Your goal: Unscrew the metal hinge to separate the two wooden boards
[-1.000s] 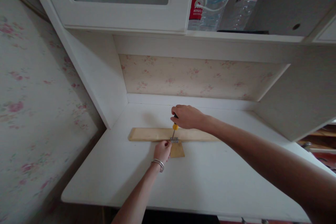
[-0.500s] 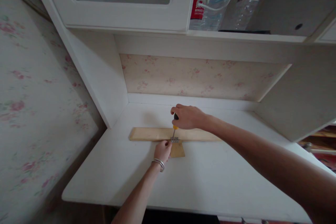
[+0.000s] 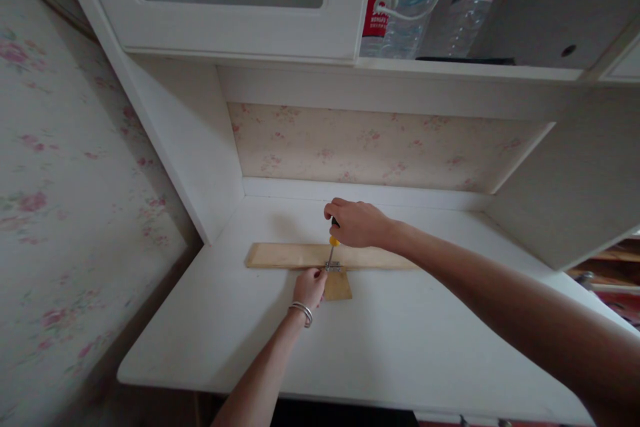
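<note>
My right hand [image 3: 356,221] is closed around the dark and yellow handle of a screwdriver [image 3: 333,240]. The screwdriver's shaft points down, slightly tilted, with its tip at a metal hinge [image 3: 333,266]. That hinge lies across the joint between a long wooden board [image 3: 285,255] and a short wooden piece [image 3: 339,285] in front of it. My left hand [image 3: 310,287] is closed at the left side of the hinge and the short piece, its fingers pinched together. What those fingers grip, if anything, is too small to make out.
The boards lie on a white desk [image 3: 400,347] with a rounded front left corner. Above hangs a white cabinet [image 3: 240,30], its open shelf holding plastic bottles [image 3: 473,7]. Side panels [image 3: 185,147] close in the desk left and right.
My right hand has shifted its fingers slightly around the screwdriver handle. The left hand, the hinge and the boards look the same.
</note>
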Demonstrator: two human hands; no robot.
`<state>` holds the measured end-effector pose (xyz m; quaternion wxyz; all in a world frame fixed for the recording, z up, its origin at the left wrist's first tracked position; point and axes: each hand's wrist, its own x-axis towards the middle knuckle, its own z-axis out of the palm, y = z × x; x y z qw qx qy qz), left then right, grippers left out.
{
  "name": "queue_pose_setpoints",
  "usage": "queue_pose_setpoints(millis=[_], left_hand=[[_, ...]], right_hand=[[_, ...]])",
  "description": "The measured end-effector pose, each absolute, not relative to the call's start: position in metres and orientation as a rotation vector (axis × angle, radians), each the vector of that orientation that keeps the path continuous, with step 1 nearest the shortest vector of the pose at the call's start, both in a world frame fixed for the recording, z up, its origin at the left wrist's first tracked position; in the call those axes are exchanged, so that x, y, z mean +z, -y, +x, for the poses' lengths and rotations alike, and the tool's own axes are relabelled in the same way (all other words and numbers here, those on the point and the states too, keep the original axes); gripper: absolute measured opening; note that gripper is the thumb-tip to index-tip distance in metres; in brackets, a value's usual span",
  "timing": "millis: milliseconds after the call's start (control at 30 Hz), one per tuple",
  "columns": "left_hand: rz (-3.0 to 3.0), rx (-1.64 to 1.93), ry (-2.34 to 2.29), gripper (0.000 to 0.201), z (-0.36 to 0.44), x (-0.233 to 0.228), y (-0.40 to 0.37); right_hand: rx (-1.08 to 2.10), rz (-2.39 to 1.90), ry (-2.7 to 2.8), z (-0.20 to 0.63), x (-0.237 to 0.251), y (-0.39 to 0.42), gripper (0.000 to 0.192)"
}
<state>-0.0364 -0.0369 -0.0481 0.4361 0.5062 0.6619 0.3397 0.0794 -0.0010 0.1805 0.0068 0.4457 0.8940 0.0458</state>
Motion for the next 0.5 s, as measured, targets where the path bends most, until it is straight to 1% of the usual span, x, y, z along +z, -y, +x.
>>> queue_pose_setpoints(millis=[67,167,267,400,500], left_hand=[[1.253,0.846,-1.625,0.035,-0.037,-0.050,0.035],[1.231,0.838,-1.591,0.034,-0.038,-0.053,0.031],[1.207,0.827,-1.556,0.035,-0.040,-0.056,0.028],[1.185,0.830,-1.509,0.035,-0.041,-0.058,0.025],[1.169,0.837,-1.488,0.036,-0.041,-0.058,0.024]], right_hand=[[0.143,1.417,-2.767,0.079,0.180,0.001,0.041],[0.160,1.456,-2.741,0.080,0.179,0.000,0.034],[0.175,1.398,-2.780,0.082,0.179,-0.001,0.030],[0.177,1.412,-2.787,0.083,0.178,-0.003,0.036],[0.178,1.422,-2.788,0.082,0.178,-0.003,0.032]])
